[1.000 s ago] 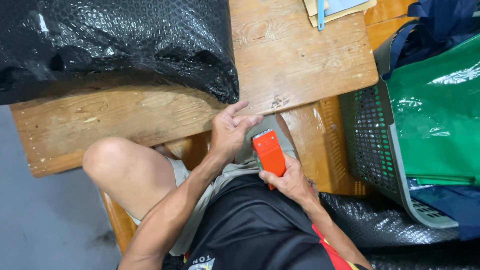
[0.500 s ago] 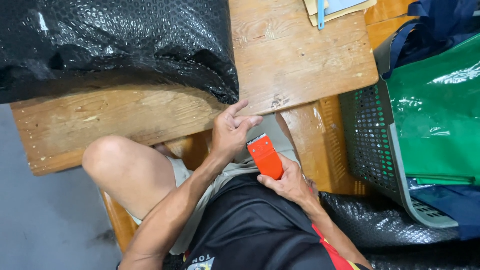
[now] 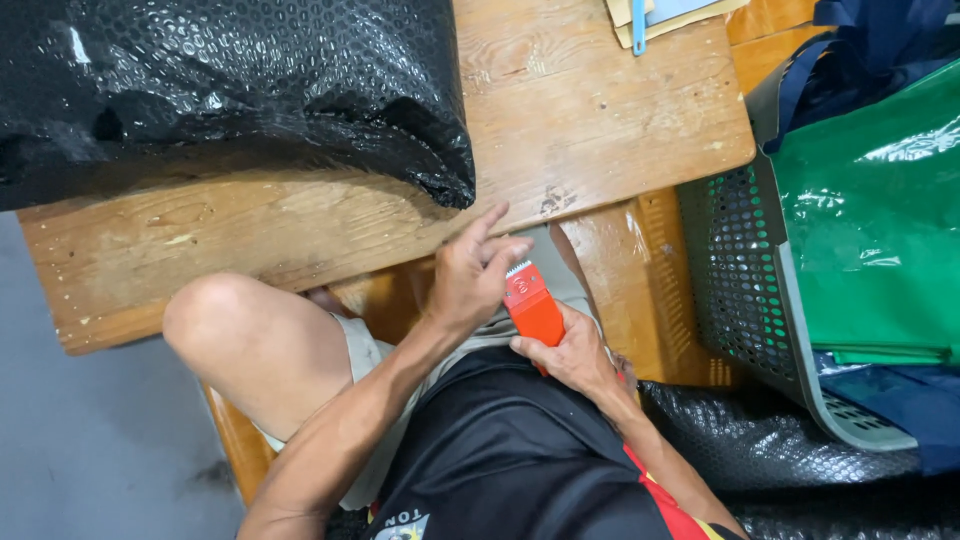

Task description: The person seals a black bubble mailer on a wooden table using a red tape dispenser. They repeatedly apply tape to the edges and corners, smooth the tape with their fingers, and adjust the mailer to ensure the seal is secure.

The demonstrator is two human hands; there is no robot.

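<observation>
Low at centre frame, the right hand [image 3: 575,355] grips the orange clipper [image 3: 532,305], now tilted toward the open left hand's [image 3: 470,280] fingertips touching its blade

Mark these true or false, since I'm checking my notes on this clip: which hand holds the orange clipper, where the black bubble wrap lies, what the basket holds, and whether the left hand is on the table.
1. The right hand holds the orange clipper. True.
2. The left hand lies flat on the wooden table. False: it is by the clipper's toothed end, fingers spread, below the table's edge.
3. Black bubble wrap lies on the table. True.
4. The grey basket holds red cloth. False: it holds a green bag.
</observation>
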